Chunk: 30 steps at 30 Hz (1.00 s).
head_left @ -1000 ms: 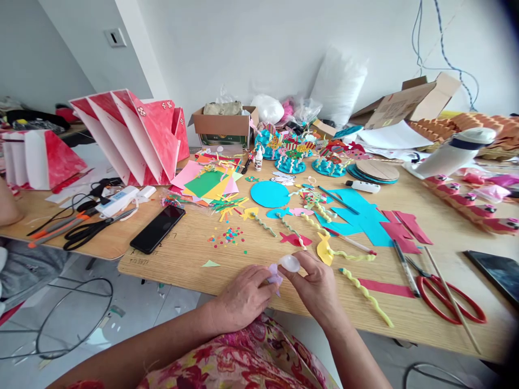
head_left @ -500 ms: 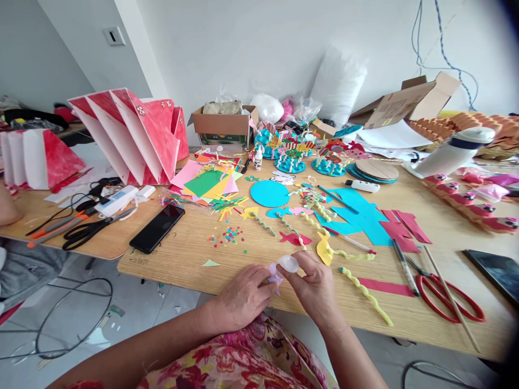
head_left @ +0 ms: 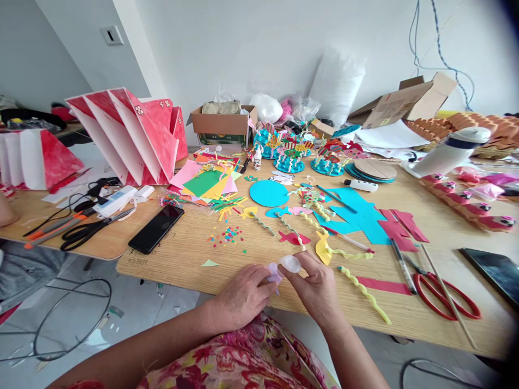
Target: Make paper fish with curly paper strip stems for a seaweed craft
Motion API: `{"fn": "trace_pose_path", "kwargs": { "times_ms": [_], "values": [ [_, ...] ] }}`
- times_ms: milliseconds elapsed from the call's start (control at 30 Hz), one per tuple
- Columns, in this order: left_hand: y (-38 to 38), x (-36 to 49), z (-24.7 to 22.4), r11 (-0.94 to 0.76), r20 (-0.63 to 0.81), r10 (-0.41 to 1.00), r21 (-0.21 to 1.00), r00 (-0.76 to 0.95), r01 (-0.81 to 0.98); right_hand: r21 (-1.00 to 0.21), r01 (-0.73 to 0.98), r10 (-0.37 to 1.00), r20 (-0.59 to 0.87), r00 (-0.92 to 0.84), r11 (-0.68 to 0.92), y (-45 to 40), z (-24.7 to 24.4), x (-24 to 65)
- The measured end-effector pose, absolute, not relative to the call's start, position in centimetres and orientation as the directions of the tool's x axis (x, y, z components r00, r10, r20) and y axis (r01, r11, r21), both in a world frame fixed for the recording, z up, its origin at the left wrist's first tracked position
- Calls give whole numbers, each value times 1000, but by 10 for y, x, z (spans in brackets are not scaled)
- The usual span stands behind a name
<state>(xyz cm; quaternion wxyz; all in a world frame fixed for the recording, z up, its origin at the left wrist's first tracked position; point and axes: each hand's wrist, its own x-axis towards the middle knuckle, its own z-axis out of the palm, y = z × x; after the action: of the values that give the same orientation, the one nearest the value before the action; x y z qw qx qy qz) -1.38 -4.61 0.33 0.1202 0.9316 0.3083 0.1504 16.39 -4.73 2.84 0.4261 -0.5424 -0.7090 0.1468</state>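
Note:
At the table's front edge, my left hand [head_left: 244,294] pinches a small light purple paper piece [head_left: 273,274]. Close beside it on the right, my right hand [head_left: 314,281] is closed on a white rounded object [head_left: 290,263], which is next to the purple piece. Beyond my hands lie a red paper fish [head_left: 295,238], a yellow paper fish [head_left: 323,248] and several twisted pale strips. A twisted yellow strip [head_left: 371,300] is right of my right hand. Small coloured dots [head_left: 229,235] and a pale green triangle [head_left: 210,263] lie to the left.
A black phone [head_left: 156,229] and black scissors [head_left: 83,233] lie left. Red-handled scissors [head_left: 446,297], a wooden stick [head_left: 448,294] and a dark tablet [head_left: 492,274] are right. Blue discs with paper fish [head_left: 288,163] stand behind a blue circle [head_left: 268,193]. Another person's arm shows far left.
The view has shifted very slightly. The white object in my right hand is tilted a little differently; both hands stay in nearly the same place.

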Motion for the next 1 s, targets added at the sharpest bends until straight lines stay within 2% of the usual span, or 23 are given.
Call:
{"fn": "trace_pose_path", "kwargs": {
  "times_ms": [100, 200, 267, 333, 433, 533, 633, 767, 1000],
  "values": [
    [-46, -14, 2, -787, 218, 603, 315, 767, 530, -700, 624, 906, 423, -27, 346, -49, 28, 166],
    [-46, -14, 0, -786, 224, 609, 304, 761, 539, -814, 525, 935, 342, 89, 248, -50, 23, 171],
    [-46, -14, 1, -787, 224, 610, 288, 760, 546, -933, 328, 951, 225, 212, 147, -50, 17, 177],
    [-46, -14, 2, -790, 220, 607, 273, 763, 550, -996, 42, 946, 89, 311, 80, -50, 11, 181],
    [-47, -14, 6, -787, 213, 613, 260, 761, 560, -942, -329, 919, -69, 388, 68, -50, 6, 184],
    [-48, -13, 7, -778, 208, 624, 257, 753, 574, -864, -498, 914, -143, 379, 71, -53, 12, 189],
    [-48, -13, 6, -778, 235, 626, 254, 743, 575, -864, -492, 916, -109, 385, 104, -58, 23, 207],
    [-47, -14, 3, -786, 272, 617, 253, 738, 564, -914, -372, 882, -35, 469, 162, -57, 38, 262],
    [-45, -19, -1, -825, 336, 561, 150, 757, 545, -959, -263, 701, -117, 704, 105, -25, 41, 383]
  ]
}}
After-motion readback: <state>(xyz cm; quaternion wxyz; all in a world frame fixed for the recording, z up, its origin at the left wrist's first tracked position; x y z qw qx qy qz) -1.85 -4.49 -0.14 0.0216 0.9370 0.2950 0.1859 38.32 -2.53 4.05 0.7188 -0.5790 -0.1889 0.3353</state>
